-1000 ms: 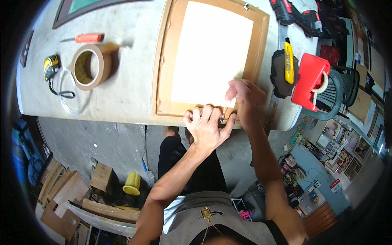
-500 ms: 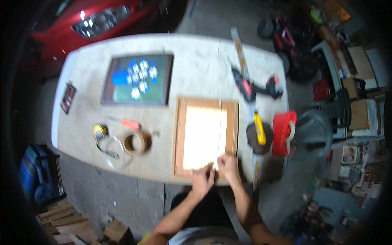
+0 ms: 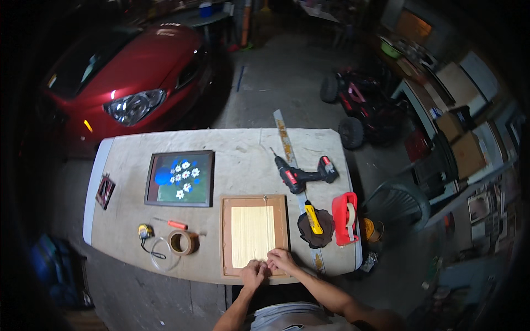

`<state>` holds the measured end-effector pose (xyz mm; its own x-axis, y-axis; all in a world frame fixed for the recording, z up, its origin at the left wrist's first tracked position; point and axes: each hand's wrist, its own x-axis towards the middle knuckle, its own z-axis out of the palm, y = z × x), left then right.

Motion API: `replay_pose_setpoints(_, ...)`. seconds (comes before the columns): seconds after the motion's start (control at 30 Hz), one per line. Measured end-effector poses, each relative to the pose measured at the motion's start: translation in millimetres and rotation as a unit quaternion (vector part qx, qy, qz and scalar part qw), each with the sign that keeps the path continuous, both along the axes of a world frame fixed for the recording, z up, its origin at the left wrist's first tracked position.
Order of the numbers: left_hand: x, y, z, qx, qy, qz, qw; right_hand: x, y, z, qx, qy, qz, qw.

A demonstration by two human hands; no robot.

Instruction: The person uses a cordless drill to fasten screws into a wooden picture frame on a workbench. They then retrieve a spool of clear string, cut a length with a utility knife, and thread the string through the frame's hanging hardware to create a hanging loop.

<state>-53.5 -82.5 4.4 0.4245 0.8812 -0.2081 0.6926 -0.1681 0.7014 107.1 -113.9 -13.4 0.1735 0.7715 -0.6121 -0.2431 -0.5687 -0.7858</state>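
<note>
A picture frame (image 3: 227, 237) lies back side up at the table's near edge, with a brown border and a pale ribbed panel in the middle. From a small metal fitting (image 3: 265, 197) on its far side, a thin cord (image 3: 268, 226) runs down the panel toward me. My right hand (image 3: 281, 261) pinches the cord's near end above the frame's near side. Close beside it, my left hand (image 3: 253, 275) is closed over the same edge with fingertips together. What the left fingers hold is too small to make out.
Left lie a framed flower painting (image 3: 165, 190), tape measure (image 3: 144, 230), orange-handled screwdriver (image 3: 176, 224), brown tape roll (image 3: 181, 243) and clear tubing (image 3: 157, 259). Right are a cordless drill (image 3: 298, 177), metal ruler (image 3: 284, 138), yellow cutter (image 3: 313, 219) on a dark round thing, and red tape dispenser (image 3: 346, 218).
The view has tilted up, showing more of the car and floor beyond the table. Both hands remain at the frame's near edge, now closer together around the cord's end.
</note>
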Motion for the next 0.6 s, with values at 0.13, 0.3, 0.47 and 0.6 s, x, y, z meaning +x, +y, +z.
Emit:
replay_pose_setpoints(0.13, -13, 3, -2, -0.114, -0.057, -0.017, 0.992, -11, -25, 8, 0.294, -0.257, 0.108, 0.914)
replay_pose_setpoints(0.3, -15, 5, -4, -0.182, -0.148, 0.014, 0.972, -11, -27, 8, 0.321, -0.316, 0.181, 0.875)
replay_pose_setpoints(0.47, -7, 7, -1, -0.068, -0.165, 0.009, 0.984, -28, -84, 43, 0.282, -0.43, 0.173, 0.84)
replay_pose_setpoints(0.6, -13, 4, 5, 0.151, -0.136, -0.143, 0.969, -41, -137, 72, 0.264, -0.42, 0.109, 0.862)
